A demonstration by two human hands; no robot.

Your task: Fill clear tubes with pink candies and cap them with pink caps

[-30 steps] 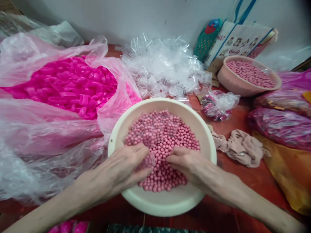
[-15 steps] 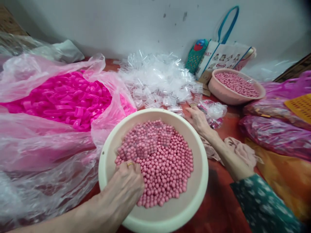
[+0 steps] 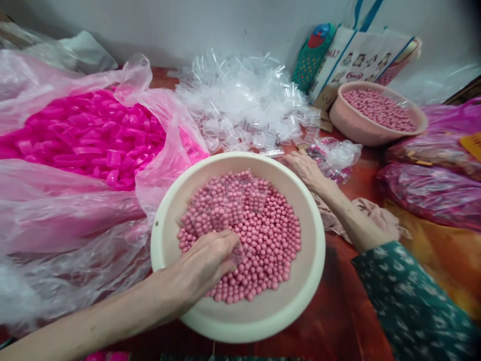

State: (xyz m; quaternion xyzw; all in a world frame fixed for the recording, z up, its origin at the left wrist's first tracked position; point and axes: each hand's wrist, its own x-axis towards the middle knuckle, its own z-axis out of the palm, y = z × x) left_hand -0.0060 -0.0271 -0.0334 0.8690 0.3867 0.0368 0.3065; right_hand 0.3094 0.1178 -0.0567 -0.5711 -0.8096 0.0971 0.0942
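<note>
Hands at a cream bowl of beads

Left hand curled into matte round pink beads, grip unclear; right hand loosely open on crinkly clear sachets.

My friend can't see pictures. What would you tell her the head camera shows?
A left hand rests in pink beads piled in a cream bowl, while the right hand reaches past the rim to a heap of clear little bags. Bright pink plastic pieces lie in a big bag on the left, and a second bowl of beads sits far right.
</note>
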